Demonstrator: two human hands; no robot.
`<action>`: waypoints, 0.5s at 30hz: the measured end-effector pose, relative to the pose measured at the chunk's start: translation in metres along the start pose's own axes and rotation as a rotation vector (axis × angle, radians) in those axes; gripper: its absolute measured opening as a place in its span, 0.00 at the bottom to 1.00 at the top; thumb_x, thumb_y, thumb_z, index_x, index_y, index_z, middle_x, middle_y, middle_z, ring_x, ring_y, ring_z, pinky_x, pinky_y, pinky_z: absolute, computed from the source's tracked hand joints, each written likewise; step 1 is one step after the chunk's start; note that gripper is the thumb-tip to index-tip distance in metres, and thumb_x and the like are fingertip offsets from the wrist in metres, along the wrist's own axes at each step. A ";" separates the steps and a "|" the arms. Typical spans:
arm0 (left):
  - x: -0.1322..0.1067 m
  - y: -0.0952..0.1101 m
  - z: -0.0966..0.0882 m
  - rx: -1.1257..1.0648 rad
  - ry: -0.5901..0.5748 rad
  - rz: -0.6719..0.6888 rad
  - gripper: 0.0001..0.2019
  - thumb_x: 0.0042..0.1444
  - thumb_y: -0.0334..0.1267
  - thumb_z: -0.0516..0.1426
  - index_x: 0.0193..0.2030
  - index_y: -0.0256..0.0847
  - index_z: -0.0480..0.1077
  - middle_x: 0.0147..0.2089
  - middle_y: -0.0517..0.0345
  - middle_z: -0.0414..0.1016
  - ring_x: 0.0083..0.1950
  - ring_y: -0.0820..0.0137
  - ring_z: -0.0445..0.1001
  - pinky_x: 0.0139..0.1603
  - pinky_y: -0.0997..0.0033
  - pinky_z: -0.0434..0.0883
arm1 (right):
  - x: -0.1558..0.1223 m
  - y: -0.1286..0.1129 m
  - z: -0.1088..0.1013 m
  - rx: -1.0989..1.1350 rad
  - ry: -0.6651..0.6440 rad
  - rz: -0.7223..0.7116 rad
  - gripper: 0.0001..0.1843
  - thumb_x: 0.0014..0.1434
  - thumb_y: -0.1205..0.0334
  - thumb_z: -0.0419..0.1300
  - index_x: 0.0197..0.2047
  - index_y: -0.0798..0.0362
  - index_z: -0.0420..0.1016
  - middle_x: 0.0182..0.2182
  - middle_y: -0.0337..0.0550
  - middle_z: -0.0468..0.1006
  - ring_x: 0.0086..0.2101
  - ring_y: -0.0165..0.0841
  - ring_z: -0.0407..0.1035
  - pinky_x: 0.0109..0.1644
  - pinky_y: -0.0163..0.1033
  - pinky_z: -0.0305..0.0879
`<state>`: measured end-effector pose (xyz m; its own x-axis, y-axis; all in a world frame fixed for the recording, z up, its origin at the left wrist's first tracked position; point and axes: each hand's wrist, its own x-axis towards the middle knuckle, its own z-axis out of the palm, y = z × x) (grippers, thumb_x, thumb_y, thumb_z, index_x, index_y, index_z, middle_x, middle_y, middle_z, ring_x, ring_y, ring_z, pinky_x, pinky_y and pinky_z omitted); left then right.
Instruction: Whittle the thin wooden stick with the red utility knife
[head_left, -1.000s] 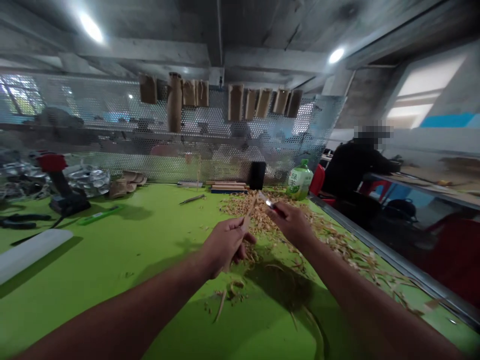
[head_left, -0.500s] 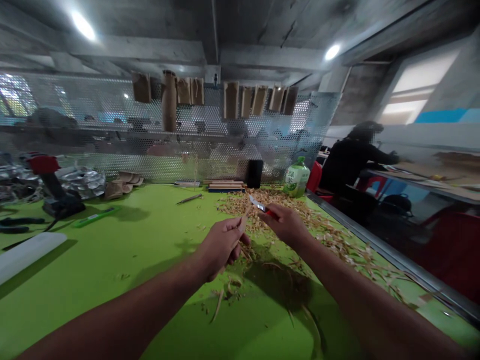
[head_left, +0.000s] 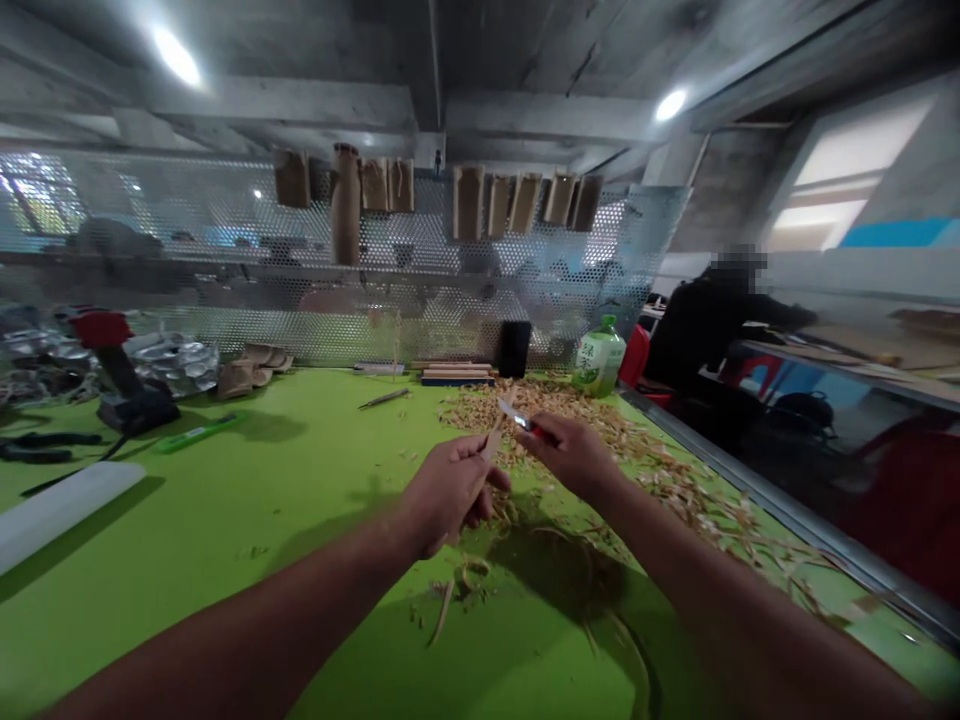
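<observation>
My left hand [head_left: 455,487] is closed around a thin strip of pale wood or bamboo [head_left: 493,440], whose tip points up and away from me. In my right hand [head_left: 574,452] is a knife [head_left: 515,413] with a red handle, the fingers wrapped round it. Its bright blade lies close beside the strip's far end; whether the two touch I cannot tell. Beyond and beneath both hands, curled wood shavings [head_left: 622,432] are heaped on the green tabletop [head_left: 315,520]. The lower part of the strip is hidden by my left hand.
A green-labelled bottle [head_left: 599,358], a dark upright tablet-like slab [head_left: 514,348] and stacked wood strips [head_left: 457,373] stand at the back. To the left are a cordless drill [head_left: 116,370], pliers [head_left: 49,446], a green cutter [head_left: 199,432] and a white bar [head_left: 71,508]. A person [head_left: 705,325] sits at the right.
The view has shifted slightly, so the background sits a little further right. Both hands keep their hold, and the knife blade remains near the strip's tip.
</observation>
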<state>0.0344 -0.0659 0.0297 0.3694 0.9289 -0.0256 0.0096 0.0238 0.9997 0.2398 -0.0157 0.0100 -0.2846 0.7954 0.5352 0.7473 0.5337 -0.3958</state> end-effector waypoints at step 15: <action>-0.006 -0.008 -0.001 0.009 -0.095 0.022 0.12 0.61 0.42 0.51 0.42 0.36 0.70 0.28 0.59 0.72 0.16 0.82 0.58 0.15 0.81 0.58 | 0.011 0.032 -0.009 -0.065 0.099 0.152 0.21 0.59 0.46 0.53 0.22 0.52 0.61 0.19 0.35 0.61 0.22 0.28 0.55 0.27 0.35 0.46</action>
<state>0.0316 -0.0715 0.0221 0.4565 0.8897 -0.0040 0.0087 0.0000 1.0000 0.2656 0.0079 0.0098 -0.1072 0.8317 0.5448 0.8151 0.3873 -0.4308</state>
